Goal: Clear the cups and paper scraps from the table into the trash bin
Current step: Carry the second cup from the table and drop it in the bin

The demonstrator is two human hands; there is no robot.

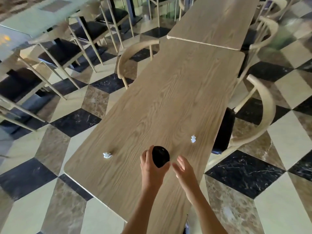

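A black cup (160,156) is at the near part of the long wooden table (168,98), seen from above. My left hand (151,168) is wrapped around its left side and grips it. Just to the right of the cup, my right hand (183,169) is held with fingers spread and nothing in it. One crumpled white paper scrap (106,155) lies on the table to the left of the cup. Another paper scrap (193,139) lies to the right, near the table's right edge. No trash bin is in view.
A wooden chair with a dark seat (249,125) is tucked in at the table's right side, another chair (133,56) at the left. A second table (214,19) adjoins at the far end. More tables and chairs (59,48) stand to the left on a chequered marble floor.
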